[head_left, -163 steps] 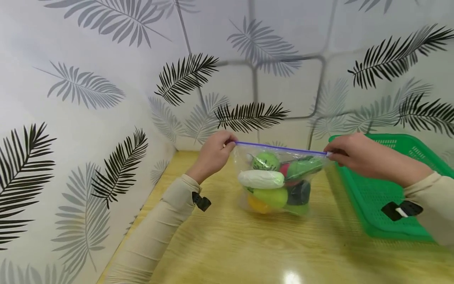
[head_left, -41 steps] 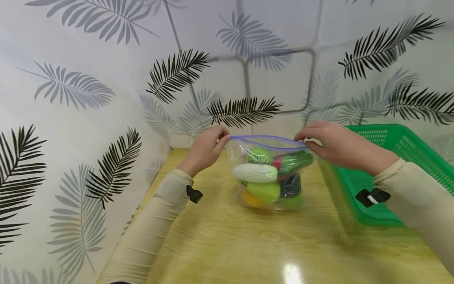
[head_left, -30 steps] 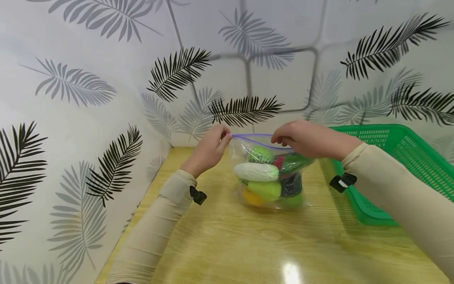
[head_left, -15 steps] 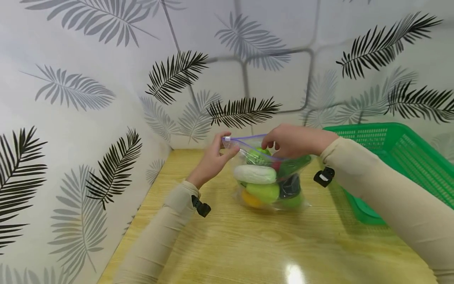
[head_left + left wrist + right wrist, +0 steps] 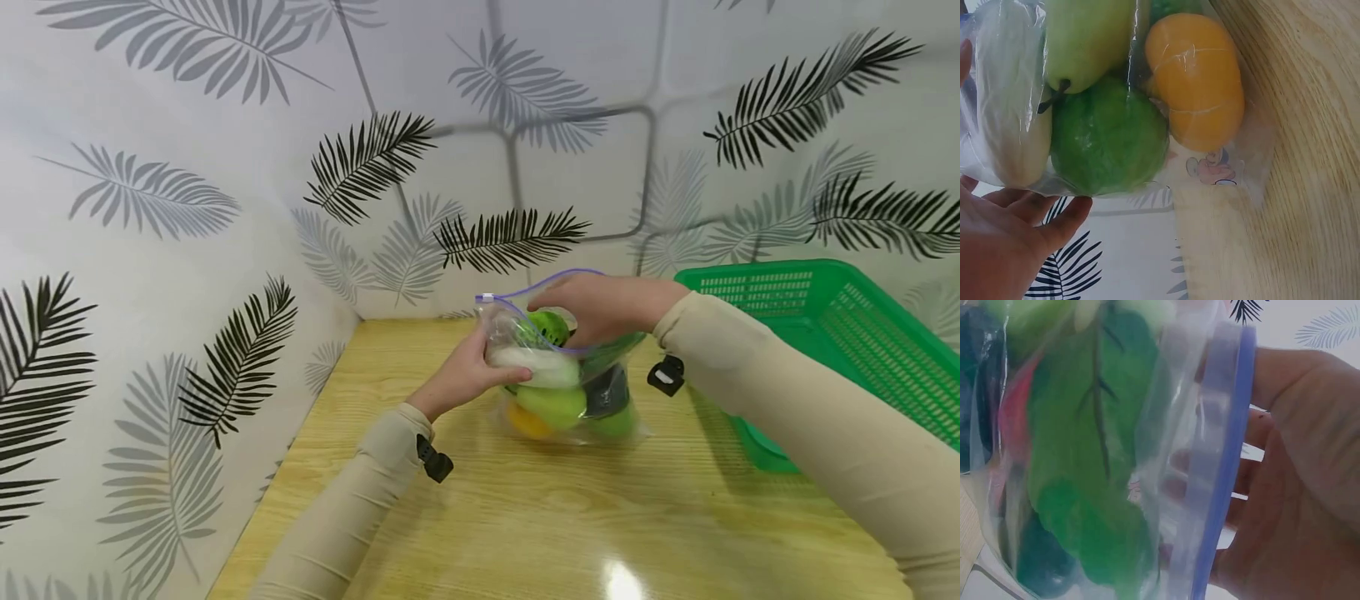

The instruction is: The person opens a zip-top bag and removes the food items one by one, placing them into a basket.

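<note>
A clear zip bag (image 5: pixel 566 433) full of toy-like fruit and vegetables stands on the table, its purple-edged mouth gaping. My right hand (image 5: pixel 592 304) reaches into that mouth beside a green ball-shaped piece (image 5: pixel 547 327); in the right wrist view its spread fingers show through the film, near a green leaf (image 5: pixel 1094 419). Against the bag's left side rests my left hand (image 5: pixel 468 375), thumb across a long white vegetable (image 5: pixel 540 367) and fingertips under a round green fruit (image 5: pixel 1110 137). A yellow-green pear (image 5: pixel 1088 44) and an orange pumpkin-like piece (image 5: pixel 1197 81) lie inside.
A green plastic basket (image 5: pixel 813 325) stands on the wooden table (image 5: pixel 480 508) to the right, partly behind my right forearm. Walls with a leaf pattern (image 5: pixel 517 242) close off the back and left. The bag's white slider (image 5: pixel 487 297) sits at its upper left corner.
My right hand has left the bag's right corner and moved left into the mouth. My left hand has let go of the upper left corner and slid down the side. The mouth gapes wider.
</note>
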Available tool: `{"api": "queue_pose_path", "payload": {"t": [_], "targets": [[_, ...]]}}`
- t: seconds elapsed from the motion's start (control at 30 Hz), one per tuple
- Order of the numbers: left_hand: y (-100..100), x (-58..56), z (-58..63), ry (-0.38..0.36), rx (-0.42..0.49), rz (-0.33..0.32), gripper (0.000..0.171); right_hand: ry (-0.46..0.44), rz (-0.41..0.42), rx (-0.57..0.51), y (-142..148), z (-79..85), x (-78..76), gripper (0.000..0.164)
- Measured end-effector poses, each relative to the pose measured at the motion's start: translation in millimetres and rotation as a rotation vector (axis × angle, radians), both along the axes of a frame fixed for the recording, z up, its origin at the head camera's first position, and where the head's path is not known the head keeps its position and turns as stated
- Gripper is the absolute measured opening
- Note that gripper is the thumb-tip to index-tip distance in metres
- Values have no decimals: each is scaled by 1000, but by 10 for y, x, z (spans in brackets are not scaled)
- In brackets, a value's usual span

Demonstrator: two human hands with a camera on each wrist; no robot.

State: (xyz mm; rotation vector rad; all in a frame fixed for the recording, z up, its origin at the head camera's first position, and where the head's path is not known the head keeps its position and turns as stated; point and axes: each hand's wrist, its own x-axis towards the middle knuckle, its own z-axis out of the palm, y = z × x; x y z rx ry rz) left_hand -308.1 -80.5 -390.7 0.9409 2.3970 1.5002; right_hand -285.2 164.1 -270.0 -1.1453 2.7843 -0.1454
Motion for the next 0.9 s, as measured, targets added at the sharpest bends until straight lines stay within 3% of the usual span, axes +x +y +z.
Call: {"api": "queue_pose_path", "payload": {"t": [0.13,0.33,0.67,0.9], "targets": [[0,27,-15,-31,-30,17,110,-6,1,28,-18,14,-21,72],[5,44,-89,-18,-123,62,116,-61,-12,26,-69,-29,-96,54],[5,78,-152,5,-91,91,118,11,-29,46,-222,-205,-214,49],[17,85,-177,-21,-23,47,116,80,-1,28,-240,-240,-217,43]]}}
